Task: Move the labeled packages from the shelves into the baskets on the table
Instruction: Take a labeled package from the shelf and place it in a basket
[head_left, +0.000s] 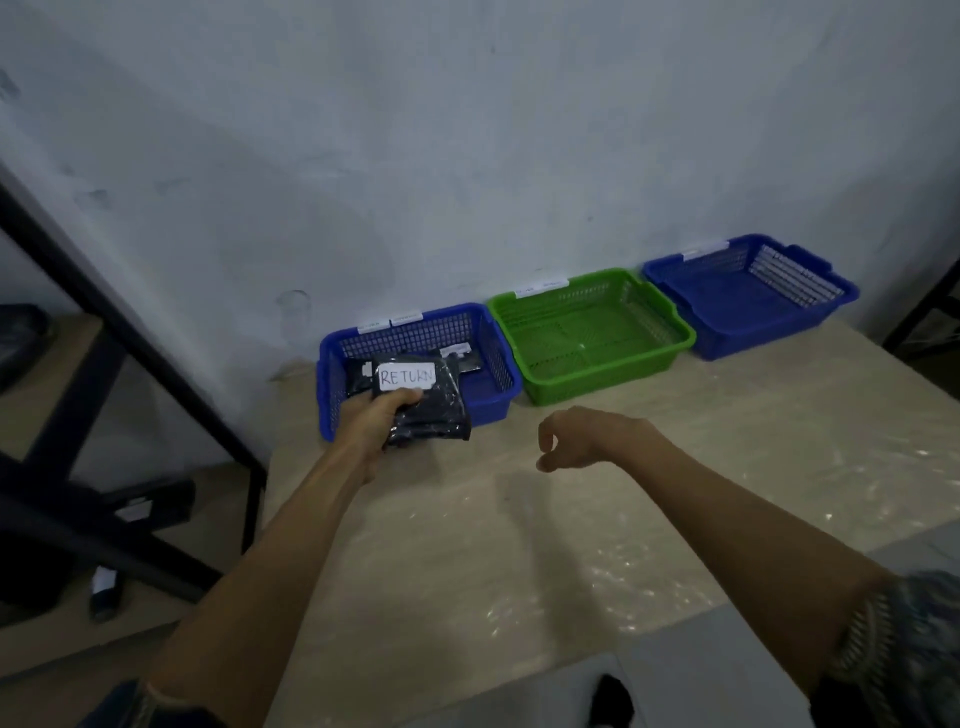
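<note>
Black package (427, 402), white label reading "RETURN", is gripped in my left hand (375, 422), thumb on top, fingers curled underneath. It is held over the front rim of the left blue basket (328, 395), partly above the table (519, 530). Other black packages (357, 375) already lie inside that basket. My right hand (574, 432) hangs above the table, fingers loosely curled, holding nothing. The green basket (681, 339) sits just beside the left blue one, and a second blue basket (842, 297) stands beyond it, all three against the wall.

glossy black plastic package (429, 410), paper label (407, 375), perforated plastic baskets (592, 332)
</note>
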